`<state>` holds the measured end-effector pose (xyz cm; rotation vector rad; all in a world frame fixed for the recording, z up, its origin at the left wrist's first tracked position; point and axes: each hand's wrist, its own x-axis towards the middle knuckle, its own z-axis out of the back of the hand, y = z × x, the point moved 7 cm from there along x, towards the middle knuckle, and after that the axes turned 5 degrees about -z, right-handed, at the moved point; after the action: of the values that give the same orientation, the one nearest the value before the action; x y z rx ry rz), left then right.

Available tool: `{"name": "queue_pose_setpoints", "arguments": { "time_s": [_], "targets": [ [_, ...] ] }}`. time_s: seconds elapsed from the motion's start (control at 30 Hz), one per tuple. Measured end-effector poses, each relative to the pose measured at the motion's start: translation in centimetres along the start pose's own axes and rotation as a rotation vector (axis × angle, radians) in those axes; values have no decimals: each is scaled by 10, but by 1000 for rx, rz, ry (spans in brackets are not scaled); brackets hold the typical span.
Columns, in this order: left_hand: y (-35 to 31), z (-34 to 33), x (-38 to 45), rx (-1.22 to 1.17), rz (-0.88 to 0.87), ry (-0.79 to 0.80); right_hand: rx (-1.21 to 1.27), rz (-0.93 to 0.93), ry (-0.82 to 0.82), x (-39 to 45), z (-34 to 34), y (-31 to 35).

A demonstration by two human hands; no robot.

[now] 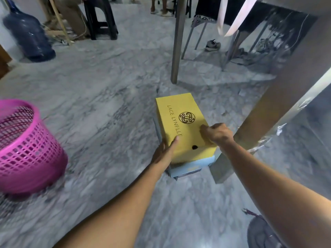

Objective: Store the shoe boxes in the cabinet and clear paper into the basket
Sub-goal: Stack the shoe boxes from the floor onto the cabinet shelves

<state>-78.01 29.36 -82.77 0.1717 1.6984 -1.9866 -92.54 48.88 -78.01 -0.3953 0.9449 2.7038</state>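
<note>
Head view: I see the yellow shoe box (180, 122) stacked on a light blue shoe box (186, 170) on the marble floor (107, 86). My left hand (165, 152) grips its left edge; my right hand (217, 133) grips its right edge. The pink basket (26, 149) stands well apart, left.

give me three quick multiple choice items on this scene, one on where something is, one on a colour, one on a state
1. Where is the yellow shoe box?
A. inside the basket
B. stacked on a light blue box
C. on a stool

2. What colour is the basket?
A. pink
B. green
C. white

3. How is the yellow box's lid?
A. off, lying on the floor
B. closed
C. propped half open

Answers:
1 B, the light blue box shows beneath it.
2 A, its mesh wall is bright pink.
3 B, the lid sits flat while the left hand and right hand hold the box.
</note>
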Motion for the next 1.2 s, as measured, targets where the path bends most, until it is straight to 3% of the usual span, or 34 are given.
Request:
{"name": "queue_pose_setpoints", "arguments": {
  "time_s": [0.1,0.2,0.5,0.73,0.9,1.03,1.2],
  "targets": [
    [7,16,-3,-191,-24,-133,143,19,-25,-16,-5,-4],
    [12,32,-16,-377,-12,-143,272,-9,8,-29,-19,-15],
    [71,132,-113,-543,-73,-124,715,-65,367,-91,-43,48],
    [74,221,-209,-374,-223,-36,707,227,559,-199,-72,122],
    [47,303,-266,-372,-270,-236,717,445,646,-292,-99,172],
    [29,364,-328,-444,-386,-349,677,577,822,-391,-122,214],
    [45,430,-404,-472,-459,-456,629,759,974,-504,-149,260]
  ]
}}
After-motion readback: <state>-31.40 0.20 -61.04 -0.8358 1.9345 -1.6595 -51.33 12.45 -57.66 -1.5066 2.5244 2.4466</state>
